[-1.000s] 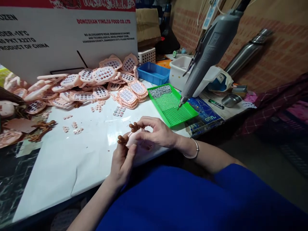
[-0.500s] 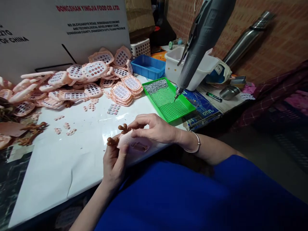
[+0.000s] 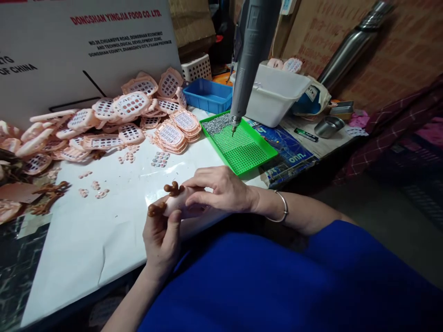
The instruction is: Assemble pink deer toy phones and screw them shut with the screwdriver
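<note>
A pale pink plastic piece (image 3: 177,203) with two brown antler-shaped parts (image 3: 174,188) is between my hands above the table's front edge. My left hand (image 3: 162,235) grips its left end, the thumb on top. From the right, my right hand (image 3: 221,191) closes its thumb and fingers on the piece and covers much of it. Behind the hands a grey electric screwdriver (image 3: 244,69) hangs tip down over a green tray (image 3: 258,143) with small metal screws (image 3: 218,124) at its back.
Pink shells with perforated panels (image 3: 131,105) are heaped at the back left. Small button pieces (image 3: 160,159) lie on the white tabletop (image 3: 83,235). A blue bin (image 3: 207,96), a white bin (image 3: 273,94), a metal cup (image 3: 328,127) and a steel flask (image 3: 349,50) stand behind.
The piece has tilted between my hands, and its rectangular recess is now mostly hidden. The screwdriver appears further left, over the tray's back part; the whole view has shifted slightly.
</note>
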Available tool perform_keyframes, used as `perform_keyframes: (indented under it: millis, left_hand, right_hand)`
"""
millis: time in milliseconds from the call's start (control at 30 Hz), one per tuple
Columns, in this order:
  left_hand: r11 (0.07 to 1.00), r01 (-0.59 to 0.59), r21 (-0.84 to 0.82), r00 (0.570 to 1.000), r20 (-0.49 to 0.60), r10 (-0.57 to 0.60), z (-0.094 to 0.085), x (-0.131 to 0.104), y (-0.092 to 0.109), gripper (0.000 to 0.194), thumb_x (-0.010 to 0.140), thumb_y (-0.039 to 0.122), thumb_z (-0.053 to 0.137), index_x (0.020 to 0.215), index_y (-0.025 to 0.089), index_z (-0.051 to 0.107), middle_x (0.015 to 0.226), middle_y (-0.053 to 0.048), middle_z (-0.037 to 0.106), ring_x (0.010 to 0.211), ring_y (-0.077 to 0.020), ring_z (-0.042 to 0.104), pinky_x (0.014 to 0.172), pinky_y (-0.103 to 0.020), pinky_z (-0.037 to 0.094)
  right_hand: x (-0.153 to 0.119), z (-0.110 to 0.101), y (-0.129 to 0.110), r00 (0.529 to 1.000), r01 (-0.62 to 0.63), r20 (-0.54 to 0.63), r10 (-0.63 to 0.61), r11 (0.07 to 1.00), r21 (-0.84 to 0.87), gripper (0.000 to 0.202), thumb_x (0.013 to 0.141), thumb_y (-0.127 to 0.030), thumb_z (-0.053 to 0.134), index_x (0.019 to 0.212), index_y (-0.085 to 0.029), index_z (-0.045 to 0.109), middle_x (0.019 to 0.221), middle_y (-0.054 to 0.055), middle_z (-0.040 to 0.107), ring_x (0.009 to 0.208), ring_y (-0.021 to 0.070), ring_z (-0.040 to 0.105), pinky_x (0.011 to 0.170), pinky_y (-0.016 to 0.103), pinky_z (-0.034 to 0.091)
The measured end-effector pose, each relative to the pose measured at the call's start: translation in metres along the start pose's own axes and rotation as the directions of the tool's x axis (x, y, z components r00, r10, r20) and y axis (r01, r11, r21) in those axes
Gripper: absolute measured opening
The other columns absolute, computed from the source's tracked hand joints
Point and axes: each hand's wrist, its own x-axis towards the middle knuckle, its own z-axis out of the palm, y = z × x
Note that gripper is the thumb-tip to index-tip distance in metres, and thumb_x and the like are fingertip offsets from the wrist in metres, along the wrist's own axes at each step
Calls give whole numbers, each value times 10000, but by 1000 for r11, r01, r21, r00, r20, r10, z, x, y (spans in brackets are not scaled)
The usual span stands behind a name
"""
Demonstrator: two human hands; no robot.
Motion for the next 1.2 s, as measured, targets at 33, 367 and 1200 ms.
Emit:
perform_keyframes:
  millis: [33, 367, 1200]
  left_hand:
    - [1000, 4, 3, 1000, -6, -4, 1, 1, 0, 365, 884, 558, 729, 1059, 244, 670, 1061, -50, 721, 1059, -239, 693, 1042, -389, 515]
    - [976, -8, -218, 999, -40, -1, -11, 18, -4, 313, 846, 544, 789, 1126, 476, 667, 1332, 66, 629, 1419, -191, 487, 1197, -363, 390]
    - [578, 768, -274, 640, 342, -688, 66, 43, 13, 554, 445, 379, 1002, 870, 170, 715, 734, -36, 759, 587, -180, 703, 489, -217, 579]
  right_hand:
    - [-1, 1, 2, 1000, 16, -13, -16, 1000, -17, 216, 969, -324, 690, 971, -114, 743, 876, 44, 698, 831, 128, 618, 808, 248, 479]
    - [-8, 7, 9, 993, 94, -65, -103, 988, -125, 287, 1038, -329, 573, 995, -99, 739, 876, 72, 711, 835, 141, 648, 808, 257, 513]
    - [18, -120, 68, 851, -228, -440, 286, 957, 181, 658, 833, -700, 658, 1213, -180, 521, 770, -67, 486, 603, 28, 492, 627, 240, 512]
